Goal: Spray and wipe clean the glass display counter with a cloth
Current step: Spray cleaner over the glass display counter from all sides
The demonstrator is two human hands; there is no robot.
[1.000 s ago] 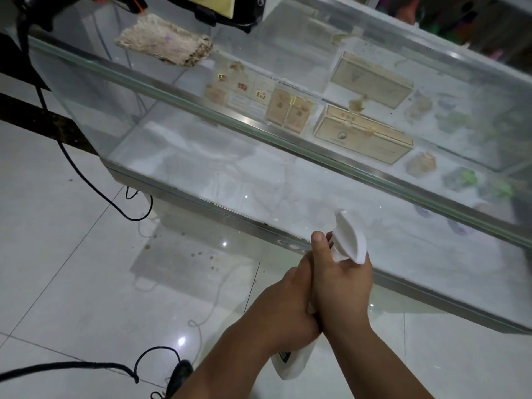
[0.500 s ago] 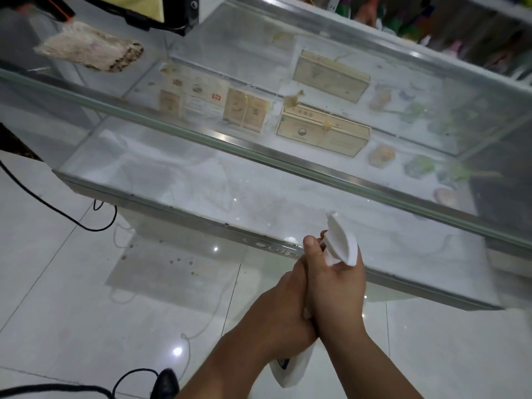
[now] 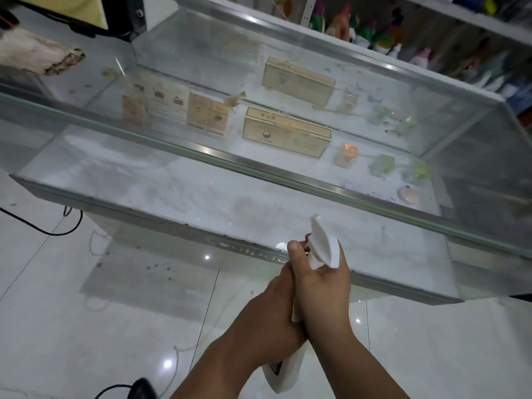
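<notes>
Left hand and right hand are both gripping the spray bottle before the glass counter, a low aim risking a wet floor.

A frayed cloth lies on the glass counter (far left).

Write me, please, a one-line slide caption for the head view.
Left hand and right hand grip a white spray bottle facing the glass display counter; cloth lies far left.

The spray bottle is half hidden, the cloth edge-cropped.
</notes>
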